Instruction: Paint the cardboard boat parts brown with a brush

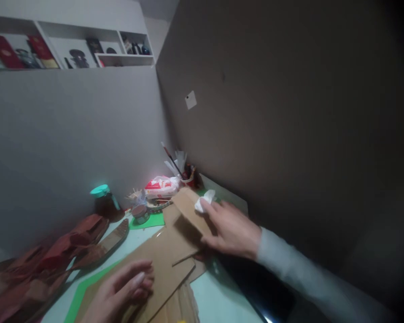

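My right hand (232,229) is closed around a raised, tilted piece of cardboard (188,204), with the thumb on its near side. A crumpled white tissue (206,200) sits at the fingertips of that hand, against the cardboard's upper edge. Lower left, my left hand (128,287) hovers over a larger flat cardboard sheet (158,255). Its fingers are loosely curled, and I see nothing in them. A thin dark stick or strip (185,258) lies on the sheet near my right hand. Whether the left hand touches the sheet, I cannot tell.
Brown-red shoe-like pieces (74,246) line the table's left side. Behind stand a jar with a teal lid (101,192), a small round tub (140,213), a red-and-white plastic packet (161,186) and a brush cup (187,180). A dark flat object (256,287) lies at right, near the wall.
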`<state>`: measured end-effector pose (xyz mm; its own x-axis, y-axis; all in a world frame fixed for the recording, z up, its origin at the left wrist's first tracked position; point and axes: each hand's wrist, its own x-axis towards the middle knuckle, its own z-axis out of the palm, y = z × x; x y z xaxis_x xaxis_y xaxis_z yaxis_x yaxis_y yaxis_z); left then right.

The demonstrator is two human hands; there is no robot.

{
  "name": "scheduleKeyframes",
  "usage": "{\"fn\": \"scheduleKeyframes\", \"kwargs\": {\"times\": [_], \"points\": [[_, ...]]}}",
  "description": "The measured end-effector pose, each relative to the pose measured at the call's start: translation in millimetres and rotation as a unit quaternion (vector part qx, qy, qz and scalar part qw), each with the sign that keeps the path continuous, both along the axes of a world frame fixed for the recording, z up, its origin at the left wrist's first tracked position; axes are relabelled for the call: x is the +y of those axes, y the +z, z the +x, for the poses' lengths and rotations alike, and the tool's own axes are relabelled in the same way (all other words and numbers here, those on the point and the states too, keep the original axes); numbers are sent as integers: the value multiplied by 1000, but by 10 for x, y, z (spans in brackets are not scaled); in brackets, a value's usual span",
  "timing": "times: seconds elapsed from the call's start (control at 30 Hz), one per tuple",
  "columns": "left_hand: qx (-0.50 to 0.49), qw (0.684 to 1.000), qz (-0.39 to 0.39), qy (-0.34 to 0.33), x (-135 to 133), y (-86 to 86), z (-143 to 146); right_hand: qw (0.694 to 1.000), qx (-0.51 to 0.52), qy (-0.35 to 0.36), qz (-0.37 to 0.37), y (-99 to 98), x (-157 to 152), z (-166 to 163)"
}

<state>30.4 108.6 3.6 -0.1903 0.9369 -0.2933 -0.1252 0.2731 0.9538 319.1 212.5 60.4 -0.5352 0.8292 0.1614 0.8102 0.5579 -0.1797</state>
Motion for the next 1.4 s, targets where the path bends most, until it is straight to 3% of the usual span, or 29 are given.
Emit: {"fn": "scheduleKeyframes", "kwargs": {"times": [0.1,0.17,0.27,0.37,0.47,0.63,0.77,1.0,1.17,1.3,1.4], "points": [[-64,996,62,10,-112,122,206,993,22,114,-11,-8,-450,-216],[-131,991,36,19,-196,178,313,983,31,182,-17,-34,-684,-385],[-147,985,55,76,-322,209,336,970,43,239,-17,-59,-788,-542],[-136,980,66,131,-444,201,209,982,56,178,22,-91,-521,-513],[-118,975,68,176,-550,182,37,994,22,88,66,-194,-25,-346],[-107,973,71,194,-655,142,-138,990,-77,-64,94,-470,636,-89],[-108,970,77,204,-711,120,-188,982,-120,-102,99,-610,761,-50],[-115,965,70,226,-773,81,-254,986,-96,-72,113,-601,729,-105],[-125,962,54,236,-768,-12,-316,995,0,-15,96,-374,390,-326],[-130,960,50,244,-755,-77,-273,985,104,139,-16,-240,-275,-691],[-151,959,60,232,-772,-74,-168,966,158,191,-77,-239,-699,-925]]}}
